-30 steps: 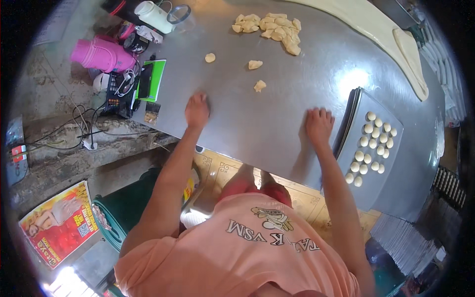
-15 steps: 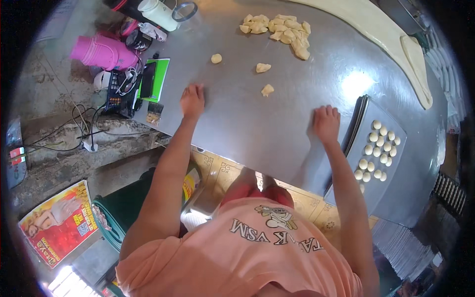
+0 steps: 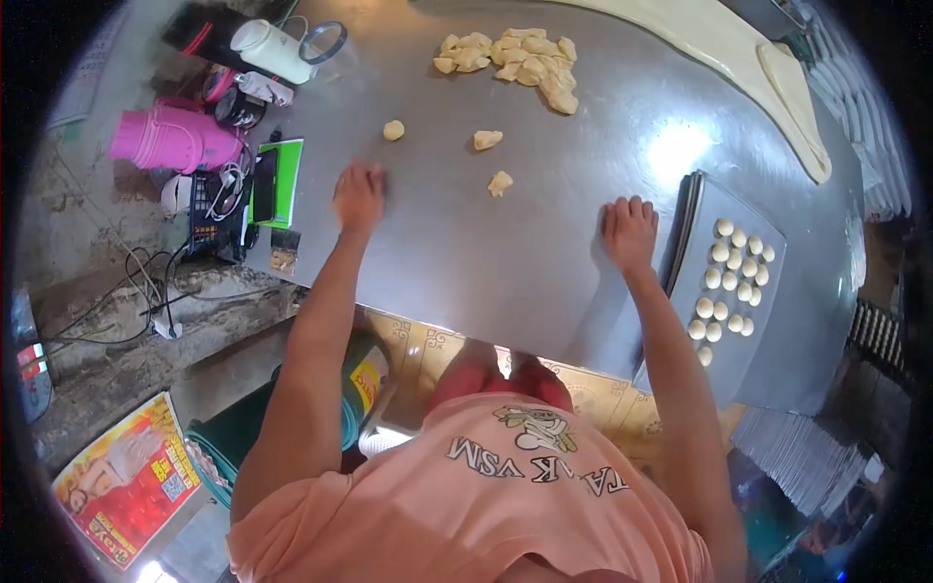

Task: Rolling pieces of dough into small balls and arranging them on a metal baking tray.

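Note:
My left hand (image 3: 360, 199) is cupped palm-down on the metal table, its fingers drawn together and slightly blurred. Whatever may be under its palm is hidden. Beyond it lies a single round dough ball (image 3: 394, 130). To the right, my right hand (image 3: 631, 233) also rests on the metal with bent fingers, close to the tray; its palm hides anything beneath. Between the hands and farther off are two loose dough pieces, one rough (image 3: 500, 184) and one oblong (image 3: 488, 140). A pile of cut dough pieces (image 3: 535, 63) sits at the far side.
Right of my right hand, a stacked dark tray (image 3: 753, 214) bears several dough balls (image 3: 720, 253). A long dough sheet (image 3: 719, 53) runs along the far right. At the left edge stand a pink jug (image 3: 175, 139), a white bottle (image 3: 272, 51) and a phone (image 3: 264, 185) on a green pad.
The whole view has shifted, so the table's things appear farther left. My left hand is slightly nearer the single dough ball. My right hand stays beside the tray, its fingers slightly changed.

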{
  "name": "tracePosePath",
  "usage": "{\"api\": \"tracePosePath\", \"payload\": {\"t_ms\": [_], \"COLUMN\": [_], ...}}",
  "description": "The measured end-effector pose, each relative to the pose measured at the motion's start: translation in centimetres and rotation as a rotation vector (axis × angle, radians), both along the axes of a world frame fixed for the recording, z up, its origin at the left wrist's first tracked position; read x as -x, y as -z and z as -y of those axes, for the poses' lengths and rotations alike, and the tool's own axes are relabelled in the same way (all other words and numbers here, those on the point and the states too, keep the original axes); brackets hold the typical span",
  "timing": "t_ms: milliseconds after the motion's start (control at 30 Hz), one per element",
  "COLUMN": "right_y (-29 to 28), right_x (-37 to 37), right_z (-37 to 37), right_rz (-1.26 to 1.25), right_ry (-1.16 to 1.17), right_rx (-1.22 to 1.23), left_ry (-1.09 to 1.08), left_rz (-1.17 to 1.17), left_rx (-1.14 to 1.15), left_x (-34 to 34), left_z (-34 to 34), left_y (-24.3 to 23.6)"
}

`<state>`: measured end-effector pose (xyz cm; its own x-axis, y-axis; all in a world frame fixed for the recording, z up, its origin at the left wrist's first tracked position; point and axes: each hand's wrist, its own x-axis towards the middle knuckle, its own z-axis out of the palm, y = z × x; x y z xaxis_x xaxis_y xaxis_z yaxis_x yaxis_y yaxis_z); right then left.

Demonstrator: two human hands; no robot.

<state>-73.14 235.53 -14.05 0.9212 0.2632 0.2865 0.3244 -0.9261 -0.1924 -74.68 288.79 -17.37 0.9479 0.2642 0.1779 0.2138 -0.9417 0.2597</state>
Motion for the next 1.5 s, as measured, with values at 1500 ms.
{"api": "tracePosePath", "payload": {"t_ms": [1500], "right_y": [-8.8], "right_x": [22.6], "right_z": [35.3], "right_rz": [-0.223], "right_ry": [0.427], "right_rx": [-0.66], "left_ry": [1.109], "left_rz": [-0.103], "left_rx": [0.165], "left_x": [12.7], "left_z": [69.4], "left_y": [-14.8]}}
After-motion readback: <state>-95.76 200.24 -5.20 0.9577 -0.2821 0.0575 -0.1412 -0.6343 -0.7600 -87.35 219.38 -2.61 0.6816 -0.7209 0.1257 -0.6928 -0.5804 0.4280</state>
